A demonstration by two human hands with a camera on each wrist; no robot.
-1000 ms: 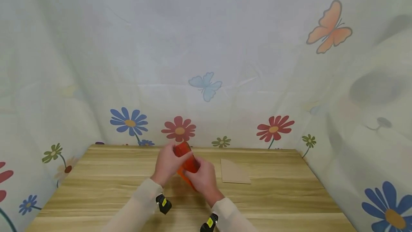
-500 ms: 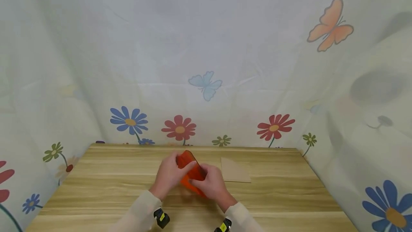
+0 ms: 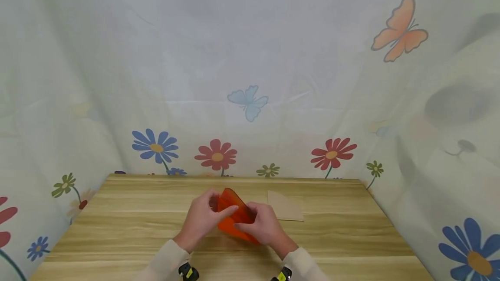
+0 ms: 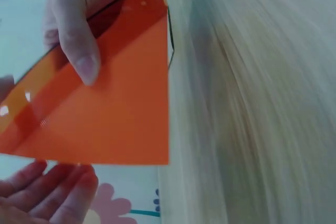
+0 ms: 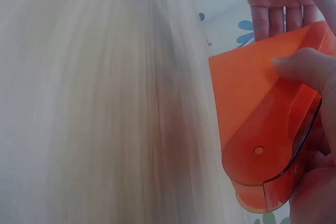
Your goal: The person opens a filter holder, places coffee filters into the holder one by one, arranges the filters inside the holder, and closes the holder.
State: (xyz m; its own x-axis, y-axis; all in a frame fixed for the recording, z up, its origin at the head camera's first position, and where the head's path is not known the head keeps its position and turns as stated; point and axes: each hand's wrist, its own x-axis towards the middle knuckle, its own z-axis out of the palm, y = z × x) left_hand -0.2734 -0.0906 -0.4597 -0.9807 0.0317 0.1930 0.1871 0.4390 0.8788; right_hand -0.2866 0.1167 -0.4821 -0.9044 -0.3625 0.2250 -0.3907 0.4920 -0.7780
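A translucent orange plastic case (image 3: 230, 227) is held up above the table between both hands. It has a flat, wedge-like panel, a rounded corner with a small hole and a dark edge line; its exact kind is unclear. My left hand (image 3: 201, 218) has its thumb over the upper side and its fingers behind. My right hand (image 3: 265, 224) grips the right side, thumb pressed on the face. In the left wrist view the orange panel (image 4: 131, 103) faces the camera. The right wrist view shows the holed, rounded end (image 5: 257, 166) beside my right palm.
A light brown quarter-circle piece (image 3: 287, 207), like cardboard, lies flat on the wood-grain table (image 3: 136, 220), behind and right of the hands. A pale curtain (image 3: 250, 47) with flowers and butterflies hangs behind the table's far edge and at both sides.
Both hands have come lower and nearer with the orange case, and the right hand has moved right. The case now shows a wider, flared shape. The cardboard-like piece lies still.
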